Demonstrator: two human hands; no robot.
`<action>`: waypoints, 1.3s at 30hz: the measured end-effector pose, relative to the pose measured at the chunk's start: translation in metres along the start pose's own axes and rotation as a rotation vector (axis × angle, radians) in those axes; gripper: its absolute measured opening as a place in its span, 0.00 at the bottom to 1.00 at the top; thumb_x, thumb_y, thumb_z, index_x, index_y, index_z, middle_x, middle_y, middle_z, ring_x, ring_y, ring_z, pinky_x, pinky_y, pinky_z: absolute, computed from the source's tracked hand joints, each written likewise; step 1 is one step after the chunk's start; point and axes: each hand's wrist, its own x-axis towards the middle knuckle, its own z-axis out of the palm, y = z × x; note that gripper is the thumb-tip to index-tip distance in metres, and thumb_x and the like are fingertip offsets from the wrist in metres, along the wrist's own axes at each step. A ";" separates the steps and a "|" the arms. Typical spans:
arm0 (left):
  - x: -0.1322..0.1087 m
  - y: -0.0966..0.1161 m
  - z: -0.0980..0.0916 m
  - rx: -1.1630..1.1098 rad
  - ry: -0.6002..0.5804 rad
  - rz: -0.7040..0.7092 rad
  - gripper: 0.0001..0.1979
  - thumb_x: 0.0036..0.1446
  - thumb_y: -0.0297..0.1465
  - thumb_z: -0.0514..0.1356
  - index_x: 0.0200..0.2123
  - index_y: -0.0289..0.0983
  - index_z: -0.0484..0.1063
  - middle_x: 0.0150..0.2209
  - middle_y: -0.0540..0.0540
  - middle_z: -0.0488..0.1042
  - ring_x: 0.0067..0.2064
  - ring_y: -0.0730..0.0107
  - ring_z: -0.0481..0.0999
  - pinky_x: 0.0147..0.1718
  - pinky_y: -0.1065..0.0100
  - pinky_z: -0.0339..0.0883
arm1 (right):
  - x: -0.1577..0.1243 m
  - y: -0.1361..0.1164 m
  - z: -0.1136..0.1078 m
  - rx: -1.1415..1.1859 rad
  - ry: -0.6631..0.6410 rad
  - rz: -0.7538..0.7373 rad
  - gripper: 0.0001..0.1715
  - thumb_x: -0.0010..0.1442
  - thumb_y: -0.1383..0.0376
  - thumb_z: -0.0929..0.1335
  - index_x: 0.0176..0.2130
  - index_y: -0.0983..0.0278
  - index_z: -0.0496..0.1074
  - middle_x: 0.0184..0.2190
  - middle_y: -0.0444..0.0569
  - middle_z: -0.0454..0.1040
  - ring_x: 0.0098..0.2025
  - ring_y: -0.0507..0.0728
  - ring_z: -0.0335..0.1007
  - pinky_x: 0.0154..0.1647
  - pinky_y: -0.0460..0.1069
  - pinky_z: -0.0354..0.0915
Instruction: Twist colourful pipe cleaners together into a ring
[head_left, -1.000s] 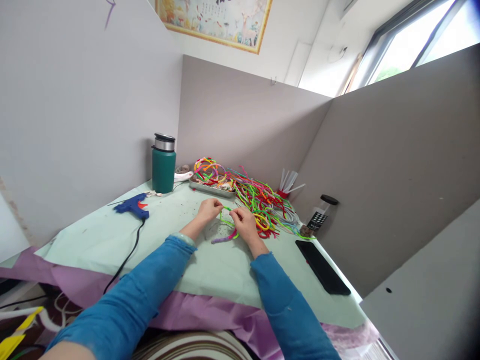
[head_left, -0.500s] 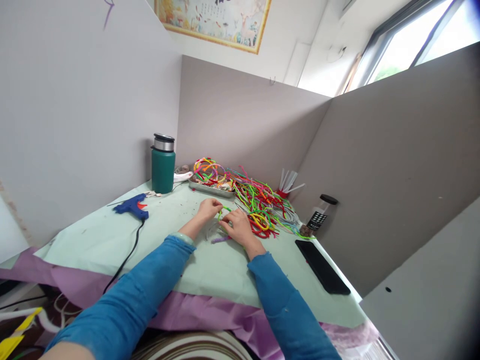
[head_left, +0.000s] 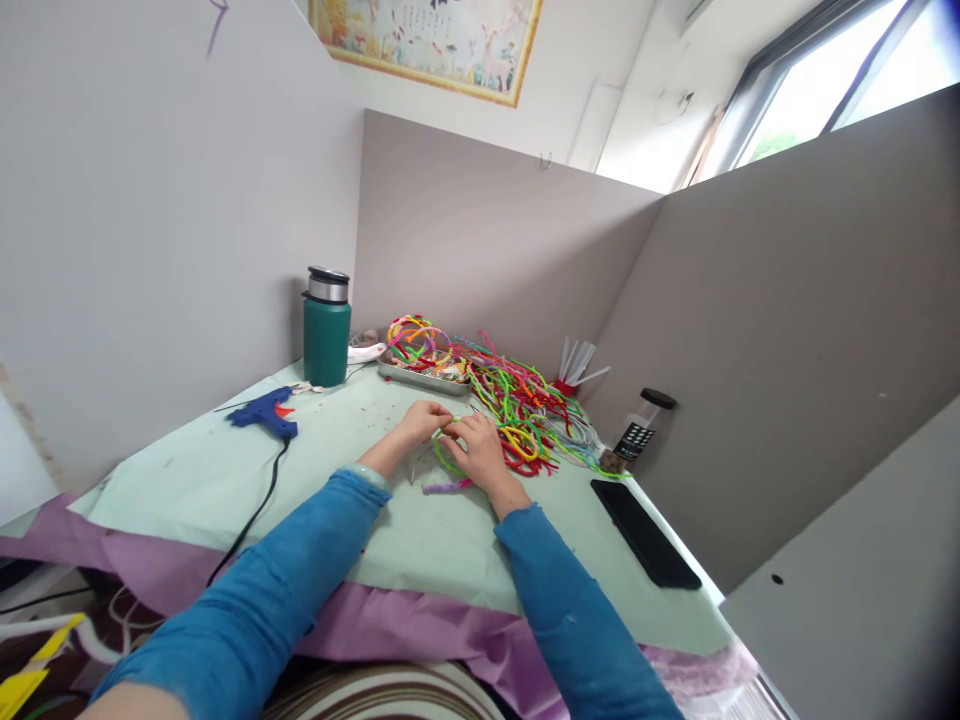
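One green fuzzy strand (head_left: 442,457) shows in my head view just in front of the tangled pile (head_left: 517,400), pinched in the closed fingertips of the left hand (head_left: 420,422) and right hand (head_left: 478,449), presumably to steady it, while I see the blue glue gun (head_left: 262,413) lying well apart, likely for elbow room.

thin bright green strand (head_left: 441,457), curved, partly hidden
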 end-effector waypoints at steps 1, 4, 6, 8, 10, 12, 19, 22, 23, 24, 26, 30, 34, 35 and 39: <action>0.001 -0.001 0.000 -0.012 -0.009 -0.005 0.10 0.44 0.30 0.57 0.30 0.31 0.73 0.21 0.51 0.70 0.16 0.81 0.58 0.15 0.75 0.51 | 0.000 0.000 0.000 0.001 0.000 0.002 0.09 0.59 0.61 0.64 0.37 0.61 0.71 0.33 0.48 0.71 0.40 0.57 0.59 0.42 0.52 0.51; 0.002 -0.005 0.002 -0.050 -0.033 -0.012 0.09 0.43 0.29 0.58 0.29 0.32 0.73 0.21 0.51 0.70 0.17 0.81 0.59 0.15 0.76 0.51 | 0.000 0.001 0.001 -0.006 -0.006 0.012 0.09 0.58 0.63 0.64 0.39 0.61 0.70 0.33 0.48 0.71 0.40 0.57 0.59 0.41 0.52 0.51; 0.002 -0.005 0.003 -0.065 -0.033 -0.018 0.08 0.43 0.30 0.58 0.28 0.32 0.72 0.20 0.52 0.69 0.17 0.81 0.59 0.15 0.76 0.51 | 0.000 0.002 0.001 -0.023 -0.021 0.006 0.08 0.58 0.64 0.64 0.39 0.61 0.70 0.33 0.48 0.70 0.40 0.57 0.58 0.41 0.52 0.50; 0.000 -0.003 0.003 -0.079 -0.033 -0.026 0.07 0.43 0.30 0.57 0.26 0.32 0.72 0.19 0.52 0.67 0.17 0.81 0.58 0.15 0.75 0.50 | 0.000 0.001 0.001 -0.046 -0.039 -0.009 0.08 0.58 0.64 0.64 0.38 0.61 0.70 0.33 0.48 0.70 0.39 0.57 0.58 0.41 0.52 0.50; -0.002 0.001 0.003 -0.091 -0.042 -0.028 0.07 0.44 0.30 0.57 0.25 0.32 0.71 0.18 0.53 0.65 0.17 0.81 0.57 0.15 0.75 0.50 | 0.001 0.000 -0.001 -0.070 -0.059 -0.031 0.08 0.58 0.65 0.63 0.37 0.60 0.71 0.33 0.48 0.70 0.39 0.57 0.57 0.41 0.52 0.49; -0.004 0.003 0.003 -0.089 -0.053 -0.026 0.06 0.44 0.30 0.57 0.23 0.32 0.70 0.17 0.54 0.63 0.17 0.81 0.56 0.15 0.75 0.49 | 0.002 -0.001 -0.002 -0.093 -0.078 -0.053 0.08 0.58 0.65 0.63 0.37 0.60 0.71 0.34 0.49 0.70 0.40 0.57 0.57 0.42 0.52 0.49; -0.003 0.001 0.003 -0.094 -0.077 -0.032 0.10 0.46 0.35 0.57 0.22 0.33 0.67 0.15 0.55 0.59 0.16 0.82 0.54 0.15 0.75 0.49 | 0.003 -0.001 0.000 -0.113 -0.108 -0.057 0.09 0.58 0.67 0.62 0.37 0.60 0.71 0.35 0.50 0.69 0.40 0.57 0.56 0.42 0.52 0.49; -0.003 0.001 0.003 -0.076 -0.090 -0.029 0.10 0.46 0.35 0.57 0.22 0.33 0.68 0.15 0.55 0.60 0.16 0.82 0.54 0.15 0.75 0.49 | 0.002 0.001 0.002 -0.064 -0.069 -0.009 0.10 0.60 0.66 0.61 0.37 0.61 0.71 0.33 0.49 0.70 0.39 0.57 0.58 0.42 0.52 0.50; -0.003 0.002 0.002 -0.070 -0.093 -0.033 0.10 0.45 0.34 0.57 0.22 0.32 0.68 0.15 0.55 0.60 0.16 0.82 0.54 0.15 0.74 0.49 | 0.001 0.003 0.002 -0.042 -0.055 0.004 0.10 0.60 0.66 0.61 0.38 0.61 0.71 0.33 0.49 0.70 0.39 0.57 0.58 0.41 0.51 0.51; -0.003 0.003 0.002 -0.067 -0.094 -0.035 0.10 0.45 0.34 0.57 0.23 0.32 0.69 0.16 0.55 0.61 0.16 0.82 0.54 0.15 0.74 0.49 | 0.001 0.004 0.003 -0.017 -0.039 0.017 0.10 0.60 0.65 0.61 0.38 0.60 0.71 0.33 0.48 0.70 0.40 0.57 0.59 0.41 0.51 0.51; -0.005 0.005 0.002 -0.071 -0.093 -0.037 0.09 0.45 0.34 0.58 0.23 0.32 0.69 0.16 0.55 0.61 0.16 0.82 0.54 0.15 0.74 0.49 | 0.000 0.006 0.004 0.040 0.000 0.042 0.11 0.60 0.66 0.61 0.39 0.60 0.72 0.34 0.48 0.71 0.40 0.56 0.60 0.42 0.51 0.52; -0.007 0.006 0.002 -0.068 -0.122 -0.025 0.10 0.45 0.35 0.58 0.26 0.32 0.71 0.18 0.53 0.65 0.17 0.81 0.55 0.15 0.75 0.49 | 0.000 0.008 0.003 0.167 0.097 0.092 0.12 0.60 0.67 0.60 0.39 0.62 0.72 0.34 0.49 0.72 0.40 0.56 0.62 0.43 0.51 0.55; -0.008 0.004 0.002 -0.024 -0.169 0.018 0.13 0.45 0.37 0.58 0.27 0.31 0.72 0.22 0.50 0.70 0.17 0.82 0.56 0.15 0.76 0.50 | 0.001 0.009 0.001 0.256 0.155 0.152 0.11 0.59 0.66 0.61 0.38 0.62 0.72 0.34 0.49 0.72 0.40 0.56 0.63 0.42 0.51 0.57; -0.007 0.003 0.002 -0.016 -0.187 0.030 0.13 0.45 0.37 0.58 0.27 0.31 0.72 0.22 0.49 0.70 0.17 0.82 0.56 0.14 0.76 0.50 | 0.001 0.009 0.001 0.278 0.165 0.163 0.11 0.59 0.66 0.61 0.37 0.62 0.72 0.34 0.49 0.72 0.40 0.56 0.63 0.42 0.51 0.57; -0.007 0.004 0.002 0.001 -0.265 0.050 0.13 0.44 0.35 0.57 0.30 0.31 0.73 0.25 0.48 0.73 0.18 0.81 0.58 0.15 0.76 0.52 | 0.002 0.012 0.001 0.360 0.194 0.205 0.10 0.57 0.66 0.61 0.33 0.63 0.72 0.32 0.49 0.71 0.39 0.56 0.64 0.42 0.50 0.58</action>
